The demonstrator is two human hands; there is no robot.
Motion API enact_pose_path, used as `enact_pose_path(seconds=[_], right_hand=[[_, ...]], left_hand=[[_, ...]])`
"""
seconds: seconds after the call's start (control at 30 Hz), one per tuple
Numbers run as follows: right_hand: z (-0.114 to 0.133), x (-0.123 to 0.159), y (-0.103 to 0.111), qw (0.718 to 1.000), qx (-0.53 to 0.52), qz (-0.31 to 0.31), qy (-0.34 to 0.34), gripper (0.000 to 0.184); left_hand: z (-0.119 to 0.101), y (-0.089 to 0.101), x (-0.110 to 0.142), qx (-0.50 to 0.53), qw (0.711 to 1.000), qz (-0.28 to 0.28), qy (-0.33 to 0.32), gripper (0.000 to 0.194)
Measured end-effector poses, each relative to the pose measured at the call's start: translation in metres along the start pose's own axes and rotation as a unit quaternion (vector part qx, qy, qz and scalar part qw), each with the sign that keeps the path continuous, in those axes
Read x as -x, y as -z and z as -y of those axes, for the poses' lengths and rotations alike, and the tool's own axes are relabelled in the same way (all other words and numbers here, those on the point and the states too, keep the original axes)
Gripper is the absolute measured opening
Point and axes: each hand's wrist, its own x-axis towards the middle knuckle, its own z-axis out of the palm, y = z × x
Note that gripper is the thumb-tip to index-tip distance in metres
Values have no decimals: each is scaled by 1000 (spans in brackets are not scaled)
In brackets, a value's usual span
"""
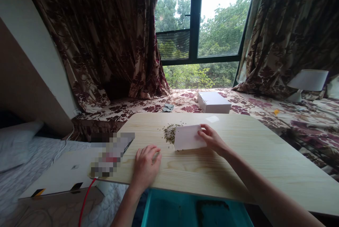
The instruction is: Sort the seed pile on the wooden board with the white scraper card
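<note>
My right hand [208,137] pinches the right edge of a white card [188,137]. The card stands tilted on the light wooden table [265,156], beside a pile of small greenish-brown seeds or beans [169,134]. Its left end hides part of that pile, and a few loose grains lie around it. My left hand [147,165] rests on the tabletop near the front edge, left of the card and nearer to me than the pile. Its fingers are loosely bent and nothing shows in them.
A teal tub [172,207] sits below the table's front edge. On the left are a blurred-out device [111,156] with a red cable [86,198] and a large white box [60,174]. Beyond the table, a white box [214,102] stands on the patterned window ledge, with a lamp [308,80] at right.
</note>
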Motion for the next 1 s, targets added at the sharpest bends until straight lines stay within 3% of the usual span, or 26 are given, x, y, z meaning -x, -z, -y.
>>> enact_pose_path(seconds=[0.43,0.87,1.0], right_hand=[[16,-8,-8,997,15,80,-19,19],[22,-25,-7,968,14,234,-87,33],[21,-20,-1,965,23,241,-99,35]], left_hand=[[2,0,0,-3,1000,13,3,18],[5,-4,1,-8,1000,13,-2,19],[6,-4,1,-9,1000,8,-5,20]])
